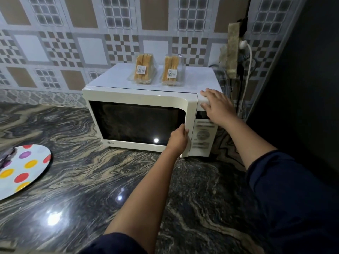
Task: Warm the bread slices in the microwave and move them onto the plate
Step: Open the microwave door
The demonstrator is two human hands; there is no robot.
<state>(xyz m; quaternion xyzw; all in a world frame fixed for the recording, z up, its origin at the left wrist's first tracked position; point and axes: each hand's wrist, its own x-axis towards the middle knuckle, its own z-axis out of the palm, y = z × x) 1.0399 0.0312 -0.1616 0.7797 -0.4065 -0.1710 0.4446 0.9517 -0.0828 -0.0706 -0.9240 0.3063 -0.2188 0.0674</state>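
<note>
Hands work apart: left hand has its fingers hooked round the right edge of the microwave door, which looks shut; right hand lies flat and open on the microwave's top right corner, steadying it. Door probably swings out leftward. Bread packs stand on top, behind both hands; plate lies well left.
</note>
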